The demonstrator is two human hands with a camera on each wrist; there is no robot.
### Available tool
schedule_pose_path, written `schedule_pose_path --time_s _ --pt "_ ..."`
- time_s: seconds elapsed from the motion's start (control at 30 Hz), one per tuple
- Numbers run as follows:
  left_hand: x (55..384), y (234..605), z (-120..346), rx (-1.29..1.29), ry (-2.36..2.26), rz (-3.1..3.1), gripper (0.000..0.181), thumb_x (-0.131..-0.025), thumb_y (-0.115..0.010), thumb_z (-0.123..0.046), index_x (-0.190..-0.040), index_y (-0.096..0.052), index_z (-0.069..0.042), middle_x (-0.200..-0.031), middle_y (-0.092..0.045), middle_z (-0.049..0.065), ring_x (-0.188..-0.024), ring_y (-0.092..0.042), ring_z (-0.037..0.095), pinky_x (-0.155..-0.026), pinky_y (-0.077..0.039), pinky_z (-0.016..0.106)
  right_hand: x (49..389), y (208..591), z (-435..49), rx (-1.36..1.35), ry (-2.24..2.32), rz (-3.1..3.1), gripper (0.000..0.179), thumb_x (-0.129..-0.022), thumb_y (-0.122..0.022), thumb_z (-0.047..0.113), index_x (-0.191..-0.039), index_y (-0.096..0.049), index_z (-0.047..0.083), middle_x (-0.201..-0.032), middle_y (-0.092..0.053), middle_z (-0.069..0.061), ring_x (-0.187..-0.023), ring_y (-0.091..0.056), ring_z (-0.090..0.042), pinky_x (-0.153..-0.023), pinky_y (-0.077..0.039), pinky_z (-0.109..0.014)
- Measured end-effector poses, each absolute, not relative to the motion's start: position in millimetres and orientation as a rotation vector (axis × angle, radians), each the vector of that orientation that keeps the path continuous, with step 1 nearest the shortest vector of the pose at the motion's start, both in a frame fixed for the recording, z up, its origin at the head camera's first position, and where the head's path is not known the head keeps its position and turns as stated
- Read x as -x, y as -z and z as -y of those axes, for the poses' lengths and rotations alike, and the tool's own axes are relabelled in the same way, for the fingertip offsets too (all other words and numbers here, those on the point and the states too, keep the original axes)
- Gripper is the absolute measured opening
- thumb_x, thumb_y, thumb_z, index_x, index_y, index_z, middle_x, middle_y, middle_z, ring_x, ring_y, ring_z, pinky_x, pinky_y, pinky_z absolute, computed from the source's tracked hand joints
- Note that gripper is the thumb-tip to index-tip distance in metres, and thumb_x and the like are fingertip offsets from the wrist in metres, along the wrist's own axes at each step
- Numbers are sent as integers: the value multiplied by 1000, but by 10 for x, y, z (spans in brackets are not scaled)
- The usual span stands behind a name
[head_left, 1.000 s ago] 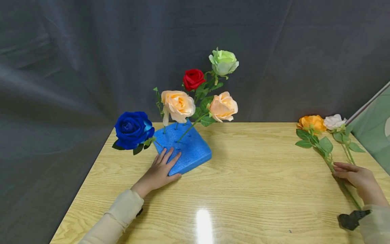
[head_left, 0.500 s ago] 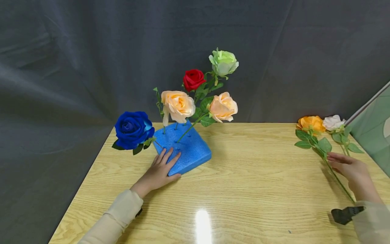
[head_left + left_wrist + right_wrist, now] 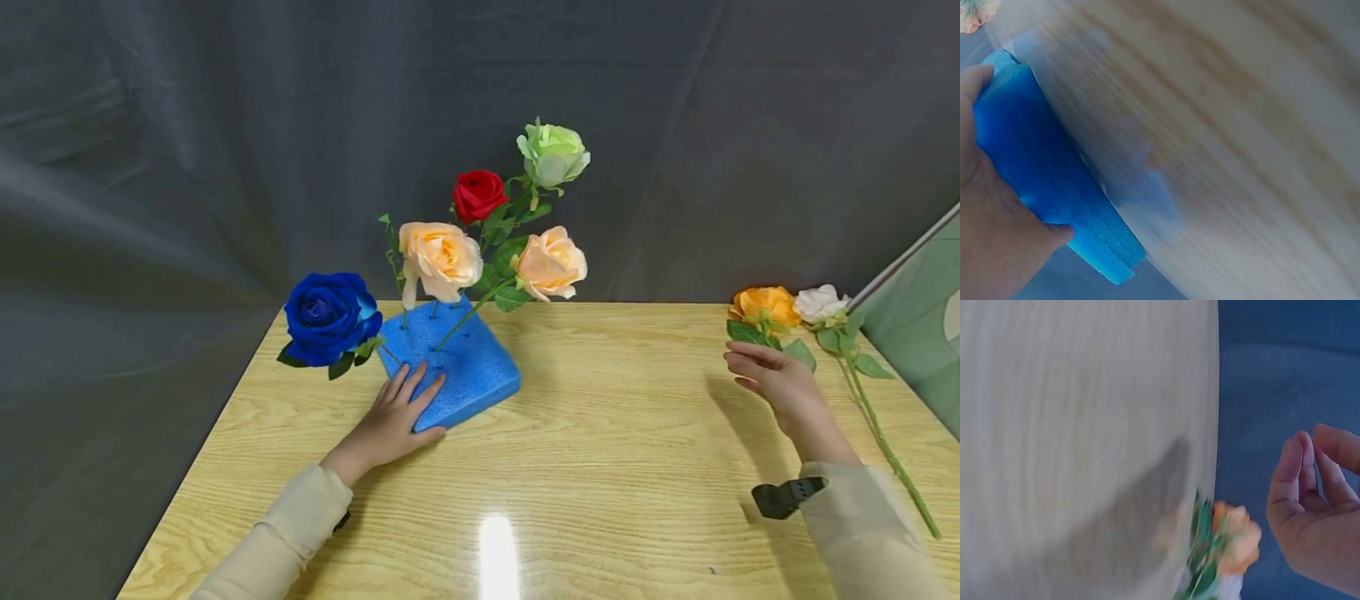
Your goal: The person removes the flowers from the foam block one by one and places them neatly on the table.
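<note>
My left hand [image 3: 393, 421] lies spread on the near left corner of a blue foam block [image 3: 472, 379], fingers straight on its top and thumb at the front side. The left wrist view shows the thumb against the block [image 3: 1047, 150]. Nothing is held in my right hand [image 3: 783, 387], raised over the table with loosely bent fingers; the right wrist view shows the fingertips [image 3: 1291, 453] close together. Beyond that hand lies an orange rose [image 3: 765, 307], its stem hidden by the hand and arm. Beside it lies a white rose [image 3: 821, 304], its long stem [image 3: 892, 454] running toward me.
Standing in the block are a blue rose [image 3: 330, 318], a red rose [image 3: 478, 197], a pale green rose [image 3: 553, 156] and two peach roses, one left [image 3: 441, 260] and one right [image 3: 552, 262]. A dark curtain [image 3: 637, 125] hangs behind the wooden table [image 3: 600, 467].
My right hand has left the orange rose's stem and moved left, up off the table. My left hand and the block have stayed in place.
</note>
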State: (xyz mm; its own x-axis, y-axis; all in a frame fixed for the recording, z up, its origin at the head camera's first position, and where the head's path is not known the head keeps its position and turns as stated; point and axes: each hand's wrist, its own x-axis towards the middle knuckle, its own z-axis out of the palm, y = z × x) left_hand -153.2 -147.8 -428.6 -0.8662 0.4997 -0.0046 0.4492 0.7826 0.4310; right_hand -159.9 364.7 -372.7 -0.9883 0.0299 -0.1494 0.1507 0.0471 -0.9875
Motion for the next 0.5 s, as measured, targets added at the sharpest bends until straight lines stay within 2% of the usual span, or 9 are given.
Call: schedule_pose_path --time_s 0.3,0.37,0.5 --pt "1517 4254 1474 -760 -646 -2858 75 -93 -60 -40 -153 -24 -15 -160 -11 19 -148 -1 44 -113 -14 67 1782 3802 -3119 -121 1928 -2412 12 -98 -53 27 -101 -60 36 -91 -62 29 -85 -59 11 -74 -51 -9" --pt "1516 4256 1471 -769 -646 -2859 74 -93 -60 -39 -153 -25 -14 -160 -12 20 -147 -1 45 -112 -15 68 1817 3830 -2996 -112 1882 -2454 14 -98 -52 29 -111 -60 28 -90 -60 30 -86 -59 11 -76 -51 -10" --pt "1513 4262 1467 -772 -648 -2860 73 -93 -60 -38 -153 -26 -13 -160 -12 21 -147 -1 45 -112 -15 68 1878 3881 -2763 -92 1812 -2524 42 -99 -50 30 -132 -52 2 -88 -58 32 -86 -57 11 -77 -51 -11"
